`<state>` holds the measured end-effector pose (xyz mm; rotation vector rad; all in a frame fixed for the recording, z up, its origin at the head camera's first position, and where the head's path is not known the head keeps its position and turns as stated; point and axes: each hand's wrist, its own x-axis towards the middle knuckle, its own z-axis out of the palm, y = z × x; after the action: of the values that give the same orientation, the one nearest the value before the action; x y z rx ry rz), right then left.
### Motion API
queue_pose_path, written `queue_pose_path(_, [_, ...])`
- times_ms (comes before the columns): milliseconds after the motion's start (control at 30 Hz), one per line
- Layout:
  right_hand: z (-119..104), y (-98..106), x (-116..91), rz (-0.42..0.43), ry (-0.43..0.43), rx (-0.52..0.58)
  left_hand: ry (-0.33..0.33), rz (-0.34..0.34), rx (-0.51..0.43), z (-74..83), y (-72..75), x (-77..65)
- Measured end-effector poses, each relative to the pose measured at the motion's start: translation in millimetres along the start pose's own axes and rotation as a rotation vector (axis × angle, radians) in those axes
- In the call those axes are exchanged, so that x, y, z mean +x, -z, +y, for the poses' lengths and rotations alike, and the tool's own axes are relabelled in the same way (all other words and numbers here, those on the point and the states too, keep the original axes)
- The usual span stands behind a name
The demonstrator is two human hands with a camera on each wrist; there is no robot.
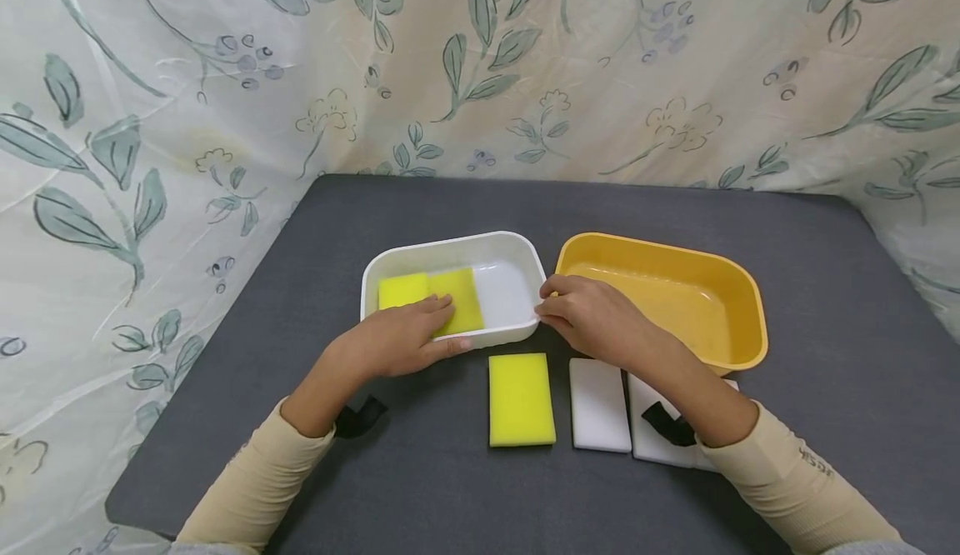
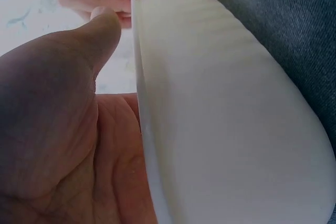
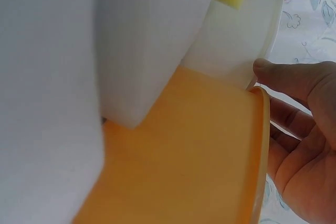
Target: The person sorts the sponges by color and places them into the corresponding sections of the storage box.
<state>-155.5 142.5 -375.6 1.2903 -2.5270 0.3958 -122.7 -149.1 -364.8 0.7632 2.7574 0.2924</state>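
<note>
A white plastic tray (image 1: pixel 513 292) stands left of centre on the dark table, with two yellow sponges (image 1: pixel 465 298) lying flat in its left half. My left hand (image 1: pixel 408 334) reaches over the tray's near rim. Its straight fingers lie on the sponges, and the thumb stretches along the outside of the rim. At the tray's right end my right hand (image 1: pixel 600 313) pinches the white rim; the right wrist view shows the thumb (image 3: pixel 278 72) on that rim. The right hand's other fingers are beside the corner of the yellow-orange tray (image 1: pixel 720 305).
A yellow sponge (image 1: pixel 521 401) lies in front of the white tray. To its right are white sponges (image 1: pixel 600 405), partly under my right forearm. A black strap hangs at each wrist. Leaf-patterned fabric (image 1: pixel 487 63) rises behind the table's far edge.
</note>
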Motion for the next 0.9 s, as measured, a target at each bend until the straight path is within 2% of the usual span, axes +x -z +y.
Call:
queue_pose_path(200, [0.9, -0.2, -0.7, 0.004, 0.003, -0.001, 0.041, -0.019, -0.021, 6.8, -1.6, -4.9])
queue_pose_path(333, [1.4, -1.1, -1.6, 0.008, 0.011, -0.003, 0.028, 0.001, -0.004, 15.0, -4.8, -9.9])
queue_pose_path(500, [2.0, -0.9, -2.2, 0.014, 0.013, 0.0, -0.078, 0.04, 0.059, 29.3, -6.6, -19.1])
queue_pose_path(733, [2.5, -0.8, -2.7, 0.022, 0.026, -0.011, -0.292, 0.12, 0.188, 50.9, -11.0, -28.1])
queue_pose_path(833, [2.3, -0.7, -2.5, 0.021, 0.022, -0.01, -0.365, 0.119, 0.208, 58.9, -15.9, -29.5])
queue_pose_path(900, [1.9, -0.4, -2.2, 0.022, 0.02, -0.007, -0.39, 0.107, 0.216, 62.3, -21.3, -28.5])
